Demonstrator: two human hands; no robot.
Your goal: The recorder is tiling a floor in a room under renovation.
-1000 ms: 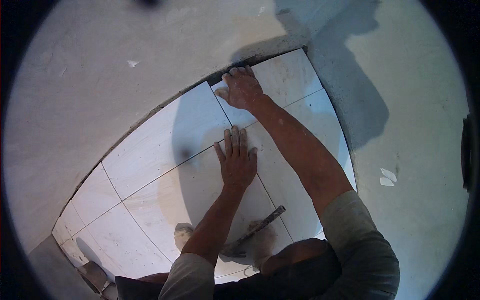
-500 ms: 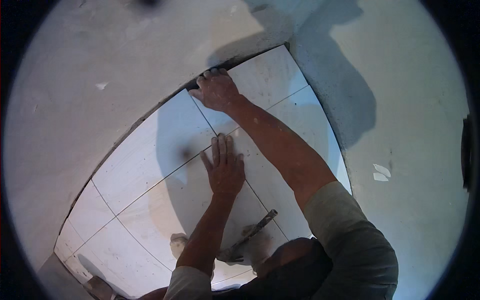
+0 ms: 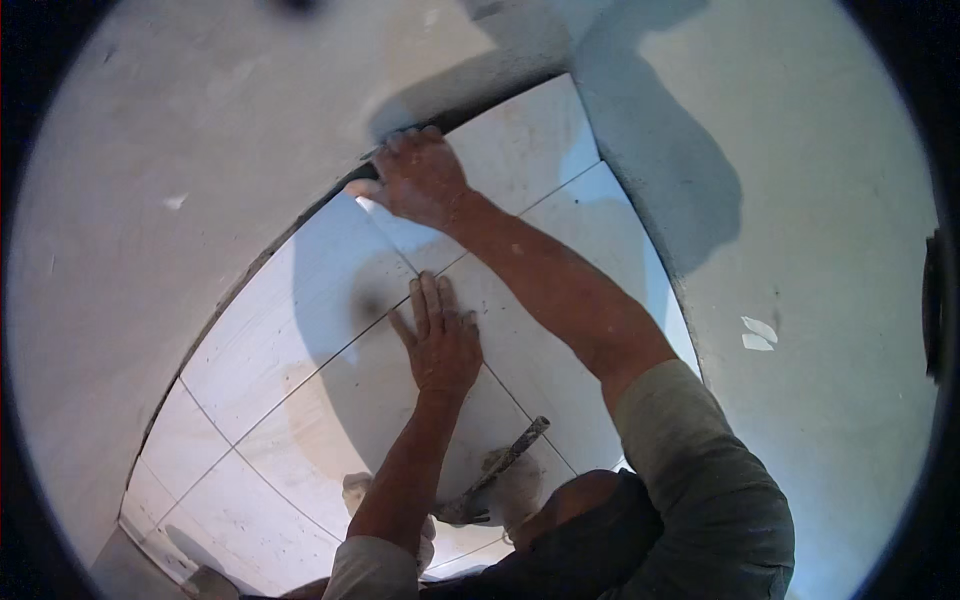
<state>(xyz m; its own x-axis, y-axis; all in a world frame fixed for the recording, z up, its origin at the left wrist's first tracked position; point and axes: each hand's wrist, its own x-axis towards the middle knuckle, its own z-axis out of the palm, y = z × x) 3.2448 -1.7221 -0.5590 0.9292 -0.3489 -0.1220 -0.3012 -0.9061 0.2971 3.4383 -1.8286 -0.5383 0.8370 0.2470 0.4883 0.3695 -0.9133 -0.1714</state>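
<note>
Seen from above, a person leans over a floor of large, glossy white tiles that meet two matte grey plaster walls at a corner. The right hand (image 3: 418, 180) reaches forward, half open, its fingers bent over the wall-side edge of the corner tile (image 3: 525, 135) and its thumb spread toward the neighbouring tile (image 3: 325, 265); whether the hidden fingertips grip that edge, I cannot tell. The left hand (image 3: 440, 345) lies palm down, fingers extended and slightly apart, holding nothing, on a nearer tile (image 3: 375, 370), fingertips close to where the joints cross. The corner tile lies flat, with a dark, rough-edged gap (image 3: 482, 107) between it and the left wall (image 3: 230, 110). The step in hand looks like settling or aligning this tile; the next move would call for gentle, even pressure, keeping the thin joints straight. The tiles are four-sided, smooth and faintly veined, smudged with tan dust. Near the body lies a hammer-like tool (image 3: 512, 453) with a mottled, tubular handle.
</note>
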